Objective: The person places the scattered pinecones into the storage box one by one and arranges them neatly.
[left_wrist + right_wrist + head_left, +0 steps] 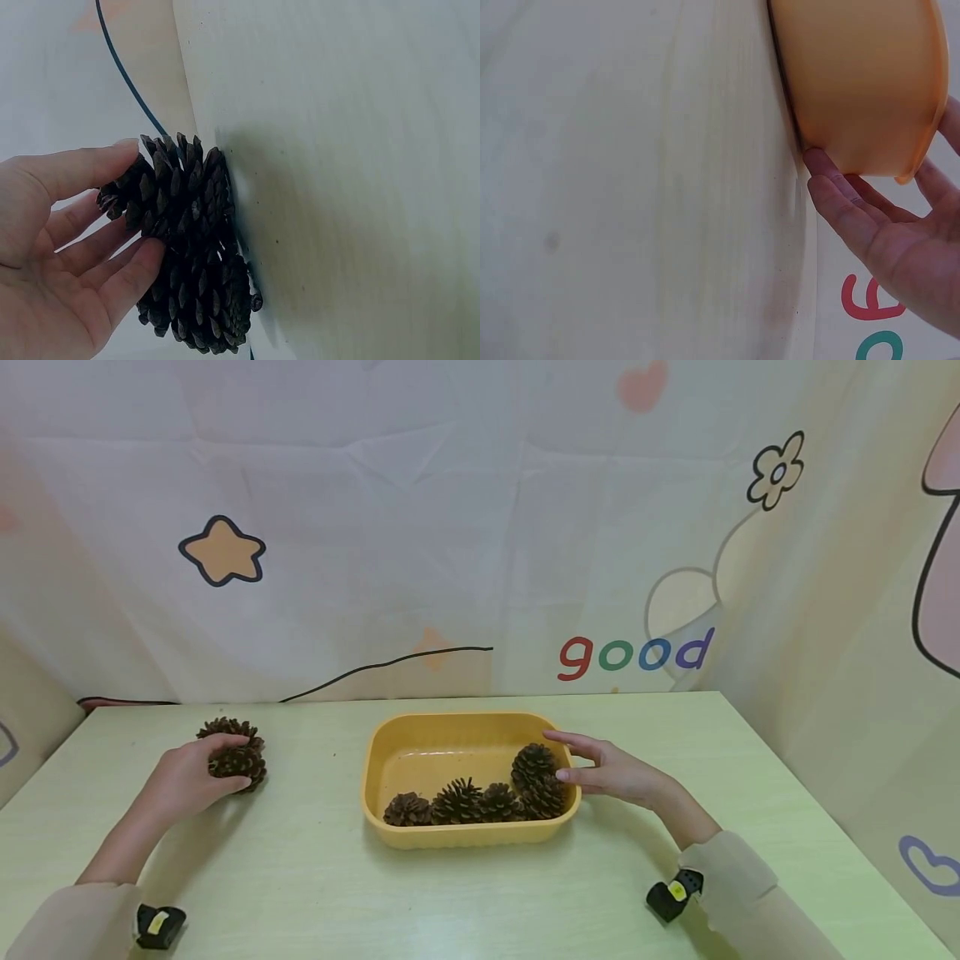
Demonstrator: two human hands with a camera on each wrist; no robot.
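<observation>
At the left of the table my left hand (187,781) grips a brown pine cone (176,199) between thumb and fingers. A second pine cone (199,296) lies right against it, by the fingertips. The yellow plastic tub (468,837) stands in the middle of the table. Along its near side and right end lie several pine cones (457,802). My right hand (618,772) holds the tub's right end, with thumb and forefinger over the rim. In the right wrist view, other fingers (847,214) lie against the tub's outer wall, low by the table.
A pale wooden table (300,877) bears everything. Behind it hangs a printed cloth (450,552) with a star, a flower and the word "good", and cloth also borders the right side. A small black device (675,895) sits on each wrist.
</observation>
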